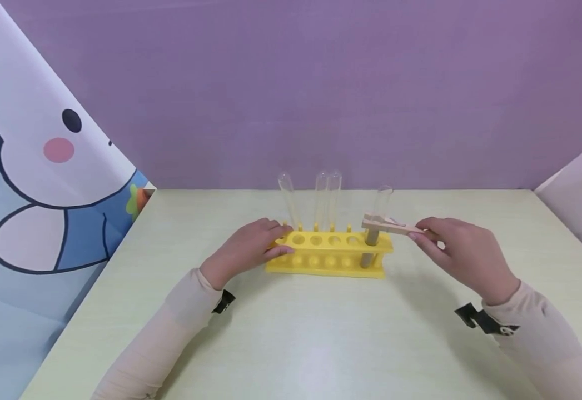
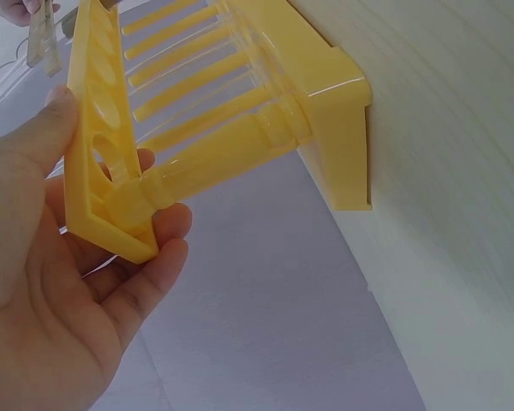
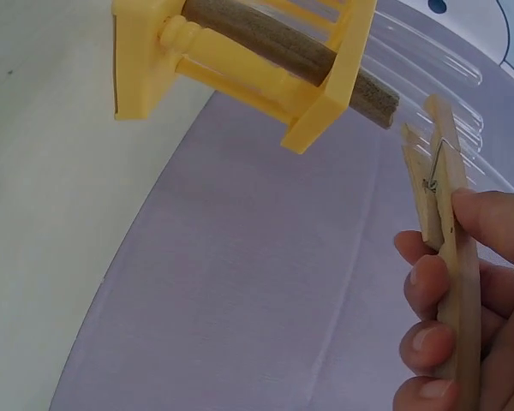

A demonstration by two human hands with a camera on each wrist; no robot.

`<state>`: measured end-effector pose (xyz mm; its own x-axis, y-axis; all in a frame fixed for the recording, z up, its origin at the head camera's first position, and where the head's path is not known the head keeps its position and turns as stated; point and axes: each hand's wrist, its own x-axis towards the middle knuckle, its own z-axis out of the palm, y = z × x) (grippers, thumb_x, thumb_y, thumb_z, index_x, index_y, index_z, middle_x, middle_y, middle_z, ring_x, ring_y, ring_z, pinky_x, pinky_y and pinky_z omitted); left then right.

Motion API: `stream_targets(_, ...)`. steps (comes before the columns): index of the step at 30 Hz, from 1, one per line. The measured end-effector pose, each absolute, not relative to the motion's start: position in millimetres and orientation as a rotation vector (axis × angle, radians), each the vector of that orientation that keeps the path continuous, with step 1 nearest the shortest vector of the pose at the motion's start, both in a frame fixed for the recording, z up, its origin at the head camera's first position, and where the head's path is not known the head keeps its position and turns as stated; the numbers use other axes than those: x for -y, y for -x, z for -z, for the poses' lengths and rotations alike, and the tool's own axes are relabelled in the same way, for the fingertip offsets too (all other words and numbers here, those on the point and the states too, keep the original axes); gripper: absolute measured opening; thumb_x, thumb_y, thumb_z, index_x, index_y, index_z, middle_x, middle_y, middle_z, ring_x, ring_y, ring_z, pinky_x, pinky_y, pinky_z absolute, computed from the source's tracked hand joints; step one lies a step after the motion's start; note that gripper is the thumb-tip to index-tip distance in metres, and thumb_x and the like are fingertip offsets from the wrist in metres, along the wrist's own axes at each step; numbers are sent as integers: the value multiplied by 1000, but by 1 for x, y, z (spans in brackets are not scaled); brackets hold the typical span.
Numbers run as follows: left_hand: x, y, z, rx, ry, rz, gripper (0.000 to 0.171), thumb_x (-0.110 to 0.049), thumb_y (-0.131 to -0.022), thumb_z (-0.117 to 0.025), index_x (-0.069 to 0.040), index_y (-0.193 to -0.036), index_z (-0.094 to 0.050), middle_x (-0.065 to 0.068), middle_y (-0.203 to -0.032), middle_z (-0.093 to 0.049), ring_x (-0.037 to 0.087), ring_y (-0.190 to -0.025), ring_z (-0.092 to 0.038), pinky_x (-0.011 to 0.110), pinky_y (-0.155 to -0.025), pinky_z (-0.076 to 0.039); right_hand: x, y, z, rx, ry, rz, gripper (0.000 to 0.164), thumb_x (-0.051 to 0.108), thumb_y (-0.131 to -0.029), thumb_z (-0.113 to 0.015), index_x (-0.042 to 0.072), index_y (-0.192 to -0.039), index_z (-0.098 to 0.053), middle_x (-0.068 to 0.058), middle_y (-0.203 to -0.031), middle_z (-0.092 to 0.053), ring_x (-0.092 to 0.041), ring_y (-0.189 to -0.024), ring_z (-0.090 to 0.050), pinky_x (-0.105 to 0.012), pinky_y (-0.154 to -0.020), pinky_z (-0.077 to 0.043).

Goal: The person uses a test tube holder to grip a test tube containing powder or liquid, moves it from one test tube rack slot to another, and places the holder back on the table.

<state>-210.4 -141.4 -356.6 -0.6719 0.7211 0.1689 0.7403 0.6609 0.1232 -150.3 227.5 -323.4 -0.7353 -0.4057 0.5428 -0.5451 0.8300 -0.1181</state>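
On the bench (image 1: pixel 316 333), I count four test tubes (image 1: pixel 334 200), left hand (image 1: pixel 248 247) gripping one test-tube rack (image 1: pixel 326 271), right hand (image 1: pixel 466 253) gripping one wooden clamp (image 1: pixel 402 228).

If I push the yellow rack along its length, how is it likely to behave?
The yellow rack looks like stiff plastic, straight from end to end, so it would probably move without bending. Its long base rests on the table, so sliding seems likelier than tipping. The clear tubes rise well above it at differing tilts, so they may wobble.
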Motion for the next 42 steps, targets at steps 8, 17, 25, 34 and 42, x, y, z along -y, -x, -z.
stream_targets(8,142,211,358,2770,1221,269,44,-34,-91,-62,-4,-124,-60,8,-104,-65,22,-89,-59,34,-83,-50,-226,151,319,2637,-662,-392,8,20,-86,-69,13,-85,-67,13,-62,-56,-1,-46,-28,-20,-40,-27)
stream_targets(17,141,212,359,2772,1220,262,44,-34,-91,-61,-4,-124,-60,8,-102,-65,21,-87,-58,33,-81,-50,-226,151,323,2669,-666,-387,11,21,-88,-67,15,-81,-62,15,-53,-36,-1,-46,-24,-20,-40,-22)
stream_targets(25,142,212,360,2756,1229,267,44,-34,-91,-61,-3,-124,-59,8,-103,-65,21,-88,-59,34,-82,-50,-226,151,325,2646,-661,-374,15,18,-86,-68,17,-74,-60,12,-53,-31,-2,-45,-23,-20,-41,-21)
stream_targets(34,142,211,359,2760,1228,264,47,-38,-92,-58,-4,-124,-59,8,-103,-65,20,-88,-59,33,-82,-50,-227,155,329,2531,-662,-352,12,20,-81,-74,19,-74,-64,12,-56,-41,-1,-46,-24,-20,-40,-20)
stream_targets(42,142,212,360,2749,1229,260,44,-35,-91,-61,-4,-124,-60,8,-104,-65,21,-88,-60,33,-82,-50,-229,155,331,2450,-644,-367,15,30,-84,-71,17,-76,-70,8,-63,-57,0,-48,-29,-20,-39,-22)
